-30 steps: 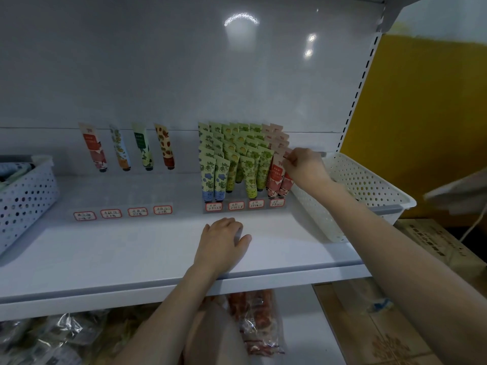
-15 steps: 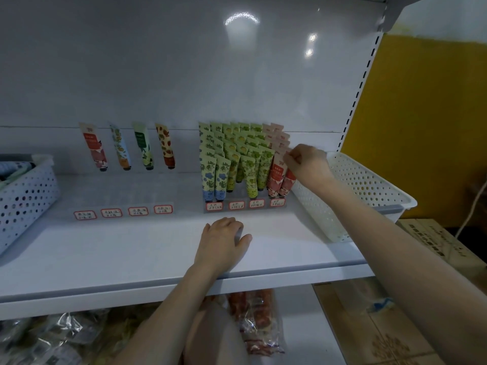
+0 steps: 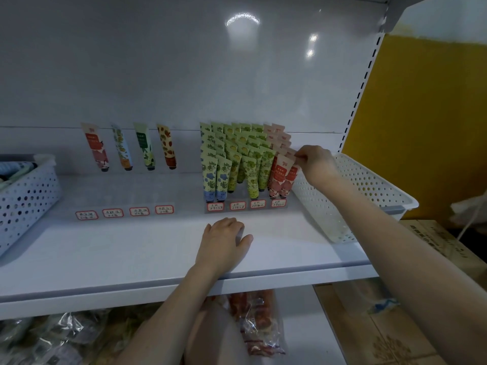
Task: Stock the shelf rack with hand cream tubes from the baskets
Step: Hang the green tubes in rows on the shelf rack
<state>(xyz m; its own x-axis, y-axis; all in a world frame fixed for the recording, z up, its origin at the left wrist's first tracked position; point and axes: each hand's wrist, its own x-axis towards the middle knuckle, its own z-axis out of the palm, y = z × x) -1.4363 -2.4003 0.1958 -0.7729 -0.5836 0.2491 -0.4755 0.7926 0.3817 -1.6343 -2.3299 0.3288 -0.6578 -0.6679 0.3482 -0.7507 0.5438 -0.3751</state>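
A clear shelf rack (image 3: 245, 205) holds several rows of hand cream tubes: blue-green ones (image 3: 216, 177) on the left, yellow-green in the middle, red-pink tubes (image 3: 280, 177) at the right end. My right hand (image 3: 316, 164) pinches the top of a red-pink tube in the rightmost row. Fingers curled, my left hand (image 3: 224, 242) rests on the white shelf (image 3: 131, 254) in front of the rack and holds nothing. A second rack (image 3: 123, 210) to the left has single tubes standing at its back.
A white perforated basket (image 3: 369, 185) sits tilted at the shelf's right end, beside my right hand. A blue-white basket (image 3: 26, 196) with tubes stands at the far left. Bagged goods lie on the lower shelf. Cardboard boxes (image 3: 434, 241) sit at the right.
My right hand has lifted slightly at the red-pink row, still at the tube tops. The left hand has stayed on the shelf.
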